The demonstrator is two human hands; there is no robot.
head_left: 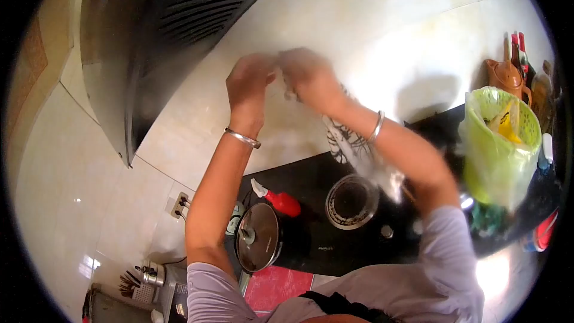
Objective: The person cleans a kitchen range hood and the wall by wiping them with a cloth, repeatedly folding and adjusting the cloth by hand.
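The patterned cloth (342,143) hangs near the wall-side edge of the tabletop (314,197), its handling seemingly unfinished, while left hand (250,81) and right hand (310,78) curl close together above, too blurred to tell what they pinch.

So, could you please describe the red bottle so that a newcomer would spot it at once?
Start with the black cooktop at the picture's lower middle, where a glass-lidded pot sits left of a round, silver-rimmed burner. The red bottle is between those two, close by the pot. Its bright red body and white nozzle set it apart from both.
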